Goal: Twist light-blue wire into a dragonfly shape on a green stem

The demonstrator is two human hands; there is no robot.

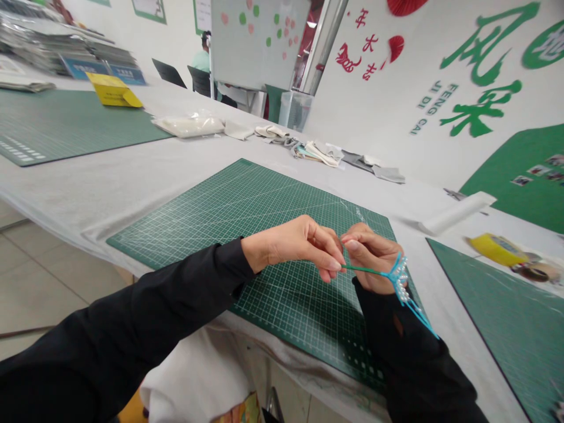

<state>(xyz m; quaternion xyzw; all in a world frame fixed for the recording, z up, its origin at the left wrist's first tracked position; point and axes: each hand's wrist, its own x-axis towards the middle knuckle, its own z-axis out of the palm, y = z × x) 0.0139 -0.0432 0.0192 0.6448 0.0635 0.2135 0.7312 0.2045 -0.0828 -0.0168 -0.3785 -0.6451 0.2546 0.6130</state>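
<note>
My left hand (304, 247) and my right hand (370, 255) meet above a green cutting mat (247, 235). A thin green stem (361, 269) runs from my left fingertips across my curled right fingers. Its far end carries a blue and white beaded ornament (400, 281), with blue strands trailing down past my right wrist. My left thumb and fingers pinch the stem's near end, partly hiding it. My right fingers curl tightly around the stem, and their fingertips touch my left hand.
A second green mat (502, 317) lies at the right, with a yellow tape roll (497, 249) beyond it. Fabric scraps (317, 153) and a plastic bag of white material (189, 124) lie further along the table. A person (202, 59) stands far back.
</note>
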